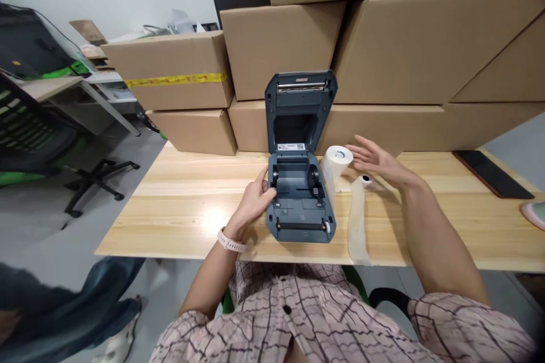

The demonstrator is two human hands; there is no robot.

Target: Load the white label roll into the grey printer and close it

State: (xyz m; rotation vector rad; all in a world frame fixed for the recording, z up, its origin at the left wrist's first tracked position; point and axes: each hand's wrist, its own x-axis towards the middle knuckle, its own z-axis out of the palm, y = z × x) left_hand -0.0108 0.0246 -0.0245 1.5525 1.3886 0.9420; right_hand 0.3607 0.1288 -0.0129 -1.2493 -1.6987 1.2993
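A dark grey label printer [298,204] stands on the wooden table with its lid [300,105] raised and its inner bay showing no roll. My left hand [255,195] rests against the printer's left side, thumb on the rim and fingers partly hidden behind it. To the printer's right stands a white label roll [338,157], with a strip hanging down beside the printer. My right hand [377,160] is spread just right of that roll, holding nothing. Below it lies a smaller roll [364,180] with a long pale strip [358,227] reaching the table's front edge.
Cardboard boxes [281,45] are stacked along the back of the table [179,210]. A black phone-like slab [491,173] lies at the right. An office chair [96,176] stands at the left, and a person's jeans-clad leg [85,306] shows at the lower left.
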